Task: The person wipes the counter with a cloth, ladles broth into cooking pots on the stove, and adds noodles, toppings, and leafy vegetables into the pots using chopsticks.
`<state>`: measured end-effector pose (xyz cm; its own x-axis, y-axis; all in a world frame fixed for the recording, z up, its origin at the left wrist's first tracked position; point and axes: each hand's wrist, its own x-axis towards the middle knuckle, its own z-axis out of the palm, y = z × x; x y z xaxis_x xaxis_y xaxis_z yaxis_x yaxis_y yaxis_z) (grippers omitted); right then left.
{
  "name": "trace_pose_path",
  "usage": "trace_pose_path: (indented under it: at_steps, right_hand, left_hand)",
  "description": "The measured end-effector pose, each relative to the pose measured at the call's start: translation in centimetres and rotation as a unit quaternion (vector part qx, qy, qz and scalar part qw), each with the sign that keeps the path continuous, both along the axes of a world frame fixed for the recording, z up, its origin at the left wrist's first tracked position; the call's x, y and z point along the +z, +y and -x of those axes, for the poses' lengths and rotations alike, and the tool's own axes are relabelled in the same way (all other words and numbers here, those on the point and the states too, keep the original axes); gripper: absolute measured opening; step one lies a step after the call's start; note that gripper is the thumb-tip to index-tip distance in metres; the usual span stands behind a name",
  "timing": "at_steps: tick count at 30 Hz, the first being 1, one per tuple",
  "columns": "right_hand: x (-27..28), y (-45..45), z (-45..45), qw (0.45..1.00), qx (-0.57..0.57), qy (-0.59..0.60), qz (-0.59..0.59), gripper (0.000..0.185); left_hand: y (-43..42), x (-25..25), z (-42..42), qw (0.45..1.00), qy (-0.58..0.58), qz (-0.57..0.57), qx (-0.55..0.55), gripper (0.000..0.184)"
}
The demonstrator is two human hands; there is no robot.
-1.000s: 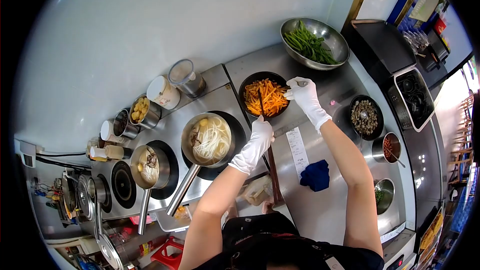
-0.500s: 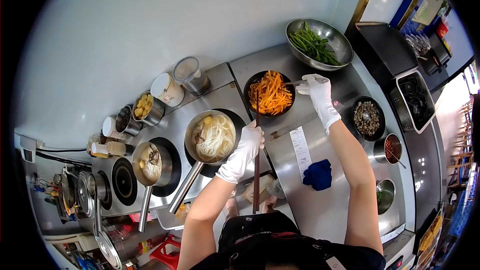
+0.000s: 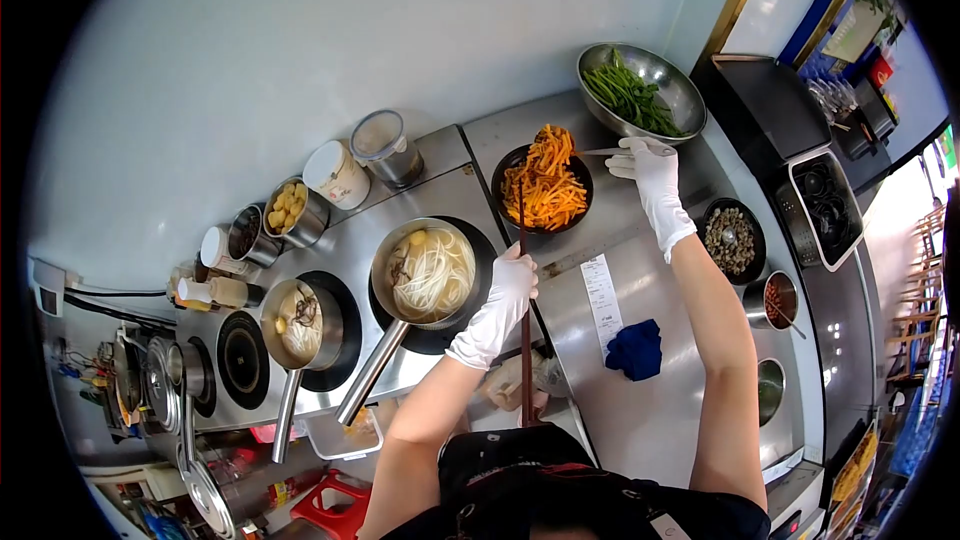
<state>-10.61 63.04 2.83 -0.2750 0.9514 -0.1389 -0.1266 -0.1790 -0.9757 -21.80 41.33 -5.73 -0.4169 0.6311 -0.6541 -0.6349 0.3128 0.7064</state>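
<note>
Saucepan (image 3: 374, 376) of noodles sits left of my left hand (image 3: 508, 292). Chopsticks (image 3: 526, 340): long, look light and stiff; mid-shaft is a sensible hold. My gloved left hand is closed around them there, forearm angled up and inward, wrist fairly straight, tips at the orange strips (image 3: 545, 192) (probably shredded carrot) in the black bowl (image 3: 584, 166) on the steel counter (image 3: 670, 410). Strips look light, limp, a bit slick, so likely to slide; better scooped as a clump than pinched hard. Metal utensil (image 3: 597, 151): thin, probably stiff, best held at the outer end; its working end is hidden by the strips, can't tell the type. My right hand (image 3: 652, 170) grips that outer end, arm stretched forward, fingers turned in toward the strips, near the steel mixing bowl (image 3: 684, 90). Hands are well apart.
</note>
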Motion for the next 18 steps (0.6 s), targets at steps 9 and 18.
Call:
trace_pose_path:
  at_steps: [9, 18]
  right_hand:
    - [-1.0, -0.4, 0.9, 0.997, 0.017, -0.059, -0.045, 0.021]
    - [1.4, -1.5, 0.9, 0.997, 0.039, -0.06, -0.006, 0.024]
  left_hand:
    - [-0.3, -0.3, 0.2, 0.999, -0.042, -0.018, 0.012, 0.035]
    - [-0.2, -1.3, 0.5, 0.992, -0.12, -0.024, 0.042, 0.038]
